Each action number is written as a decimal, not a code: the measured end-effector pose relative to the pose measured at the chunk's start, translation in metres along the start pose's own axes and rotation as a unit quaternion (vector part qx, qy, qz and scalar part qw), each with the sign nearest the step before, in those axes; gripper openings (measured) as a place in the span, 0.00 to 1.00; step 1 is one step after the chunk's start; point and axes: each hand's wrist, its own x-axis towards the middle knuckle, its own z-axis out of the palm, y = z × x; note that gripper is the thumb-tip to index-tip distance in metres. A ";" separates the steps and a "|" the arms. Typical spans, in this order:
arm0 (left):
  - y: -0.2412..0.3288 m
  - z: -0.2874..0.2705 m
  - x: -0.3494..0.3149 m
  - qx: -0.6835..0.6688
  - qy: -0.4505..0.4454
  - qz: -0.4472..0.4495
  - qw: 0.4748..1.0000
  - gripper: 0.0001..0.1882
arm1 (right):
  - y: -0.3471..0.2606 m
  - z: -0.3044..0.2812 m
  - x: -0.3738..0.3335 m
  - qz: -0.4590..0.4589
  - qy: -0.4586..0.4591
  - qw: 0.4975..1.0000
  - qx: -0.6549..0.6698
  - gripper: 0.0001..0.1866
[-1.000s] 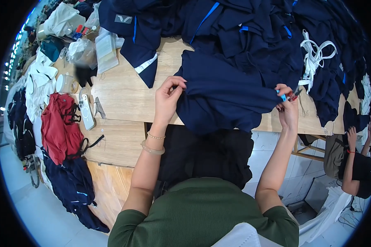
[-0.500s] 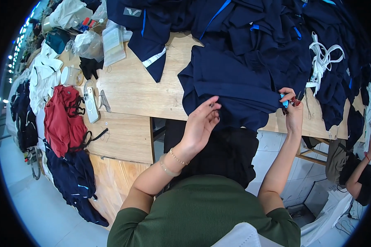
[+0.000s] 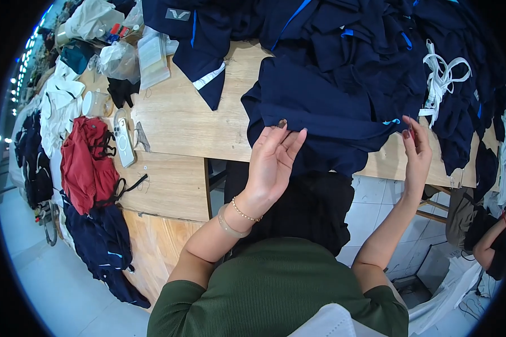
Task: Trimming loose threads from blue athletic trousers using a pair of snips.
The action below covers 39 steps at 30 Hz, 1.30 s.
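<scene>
A navy garment [image 3: 320, 92] lies folded on the table in front of me, a long band along its near side. My left hand [image 3: 272, 160] rests at this band, palm turned up and fingers loosely stretched, touching the cloth's edge. Beyond the band's right end, my right hand [image 3: 417, 151] is apart from the cloth. Its fingers are bent close together around something small and dark red, too small to make out. A light-blue bit [image 3: 392, 121] shows at the band's right end.
Navy garments [image 3: 331, 28] heap along the far side. White straps [image 3: 444, 70] lie at right. On the left are a phone [image 3: 123, 140], a red garment [image 3: 87, 163], plastic bags [image 3: 120, 60] and a jar [image 3: 95, 104]. Another person's arm [image 3: 492, 233] shows at far right.
My right hand has let go of the garment's light-blue end and moved right. My left hand has come down onto the band, which now lies straighter.
</scene>
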 end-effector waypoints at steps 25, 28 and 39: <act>0.004 0.026 -0.022 -0.013 -0.097 0.073 0.993 0.05 | -0.088 0.090 -0.036 -0.326 -0.026 0.944 -0.041 0.17; 0.004 0.027 -0.022 -0.010 -0.093 0.068 0.993 0.04 | -0.090 0.094 -0.038 -0.305 -0.016 0.952 -0.029 0.17; 0.003 0.025 -0.019 -0.019 -0.086 0.079 0.993 0.03 | -0.071 0.083 -0.029 -0.118 0.121 0.905 0.391 0.11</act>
